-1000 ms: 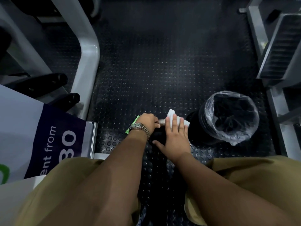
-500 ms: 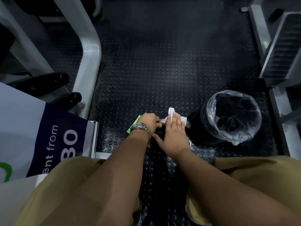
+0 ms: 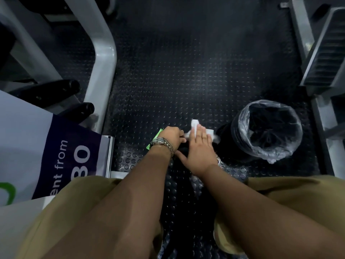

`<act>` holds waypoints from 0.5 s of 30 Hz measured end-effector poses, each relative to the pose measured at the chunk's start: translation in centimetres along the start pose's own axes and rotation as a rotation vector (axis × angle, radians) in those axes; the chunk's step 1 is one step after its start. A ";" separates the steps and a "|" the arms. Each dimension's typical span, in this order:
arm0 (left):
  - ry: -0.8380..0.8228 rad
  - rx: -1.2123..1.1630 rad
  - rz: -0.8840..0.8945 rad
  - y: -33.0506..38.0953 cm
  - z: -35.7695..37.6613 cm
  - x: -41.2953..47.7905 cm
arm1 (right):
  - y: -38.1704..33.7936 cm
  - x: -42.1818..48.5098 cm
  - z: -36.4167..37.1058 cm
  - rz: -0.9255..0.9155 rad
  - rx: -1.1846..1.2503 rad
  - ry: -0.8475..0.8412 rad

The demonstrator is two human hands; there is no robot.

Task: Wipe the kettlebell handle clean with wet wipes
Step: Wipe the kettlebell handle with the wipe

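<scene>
Person crouched over black studded rubber floor (image 3: 186,71), khaki shorts (image 3: 74,212) at bottom of view, both forearms reaching fwd.

L hand (image 3: 170,136), metal wristwatch (image 3: 162,143) on it, was balled up: fingers curled down tight onto the top of the dark kettlebell (image 3: 183,148). The grip itself was hidden under the knuckles, so couldn't confirm exactly what part it held. No brand legible on the watch.

R hand (image 3: 199,152) lay flat, fingers straight and together, thumb spread out twd the L wrist, pressing a white wet wipe (image 3: 195,126) down. Wipe stuck out past the fingertips and on both sides; one bit reached the L knuckles.

Kettlebell sat on the floor btwn/under the two hands, nearly black on black; handle covered by hands + wipe, not visible.

Green packet (image 3: 155,138) peeked out from under the L hand, on the floor; print too small to read.

Bin (image 3: 267,128) w/ clear plastic liner stood just R of the R hand, near but apart.

At L: banner (image 3: 74,161), navy panel w/ white text, cut off, read "ent from" and large "80" (poss. "BO"); green shape at its far edge. Grey machine frame (image 3: 104,62) and black padded rollers (image 3: 56,90) behind it. Grey ribbed equipment (image 3: 326,53) at far R.
</scene>
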State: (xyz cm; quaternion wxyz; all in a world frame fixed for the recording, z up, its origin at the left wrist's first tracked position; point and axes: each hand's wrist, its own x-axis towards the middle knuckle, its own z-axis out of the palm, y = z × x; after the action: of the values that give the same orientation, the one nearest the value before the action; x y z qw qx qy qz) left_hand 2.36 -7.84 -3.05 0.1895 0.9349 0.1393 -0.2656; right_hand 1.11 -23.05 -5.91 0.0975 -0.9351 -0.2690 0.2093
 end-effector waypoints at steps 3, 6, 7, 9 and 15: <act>0.022 0.002 0.009 0.0 0.2 -0.1 | -1.0 -0.3 0.2 -0.102 -0.018 -0.048; 0.005 0.001 0.021 0.0 0.1 0.0 | -0.1 -1.8 1.1 -0.071 -0.071 0.004; -0.007 0.010 0.021 0.0 0.0 0.0 | 0.4 -2.1 1.2 -0.035 -0.073 0.025; -0.024 0.030 0.017 0.2 -0.2 0.2 | 1.0 -1.9 1.0 0.028 -0.055 0.050; 0.020 0.003 -0.001 0.2 0.1 -0.2 | -1.0 0.4 -0.6 -0.061 -0.008 -0.078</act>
State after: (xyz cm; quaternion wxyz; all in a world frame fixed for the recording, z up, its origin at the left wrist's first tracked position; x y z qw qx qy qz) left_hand 2.20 -8.08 -2.95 0.1864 0.9379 0.1411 -0.2564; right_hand 1.23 -22.02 -5.25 0.0894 -0.9179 -0.3018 0.2416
